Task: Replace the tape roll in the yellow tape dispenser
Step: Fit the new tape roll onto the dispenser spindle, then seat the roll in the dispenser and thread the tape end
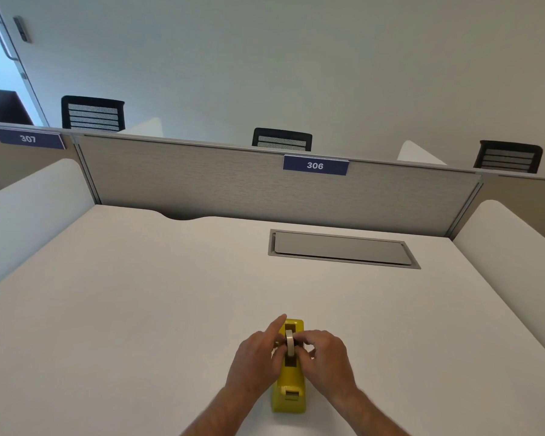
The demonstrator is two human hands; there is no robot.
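A yellow tape dispenser (289,394) stands on the white desk (139,309) near its front edge, with the cutter end toward me. A pale tape roll (289,342) stands upright in the dispenser's slot. My left hand (256,360) pinches the roll's left side, its index finger stretched out forward. My right hand (324,357) grips the roll's right side with bent fingers. Both hands hide the roll's hub and the middle of the dispenser.
A grey cable hatch (342,249) is set into the desk at the back right. A grey partition (233,184) with a "306" label (315,165) closes the far edge. White side dividers stand left and right. Black chairs (282,140) show beyond the partition.
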